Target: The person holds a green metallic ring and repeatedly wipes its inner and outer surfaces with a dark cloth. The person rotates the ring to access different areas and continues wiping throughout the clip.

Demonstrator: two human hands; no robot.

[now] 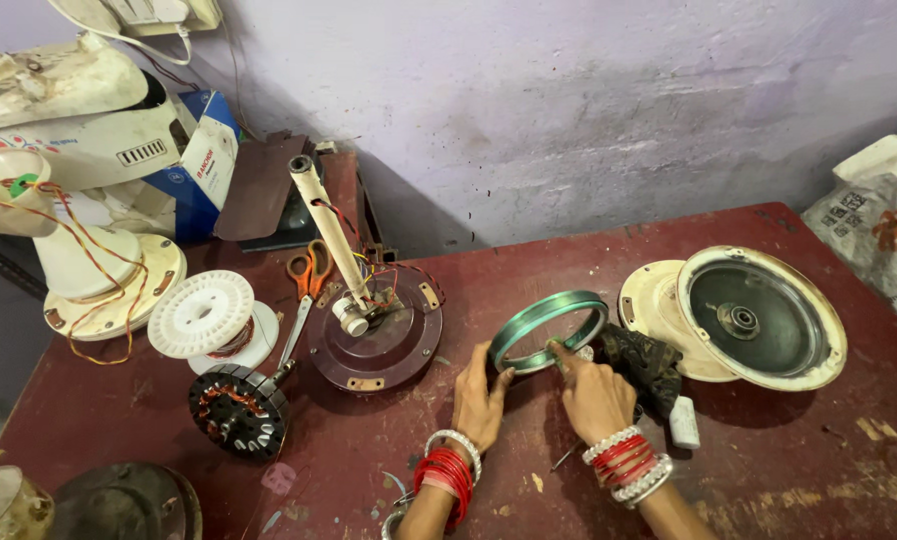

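A: Item one: green ring (549, 330), standing on edge near the middle of the bench (769, 470). Our left hand (481, 400) steadies its lower left rim, fingers partly curled, thumb against the rim. Our right hand (594, 395) pinches the lower inner edge with bent fingertips.

B: Progress?

A: We judge it mid-way: the ring is bare and separate, fitted to nothing. Just right of it, a dark rag (647, 362) and a small white block (684, 422).

B: Further out?

A: Open round fan cover (764, 318) toward the right edge; maroon fan base (377, 345) with an upright cream rod (327, 222) to the left; white wire spool (207, 315) and wound coil core (239, 410) near the left edge; orange scissors (311, 268) at the back.
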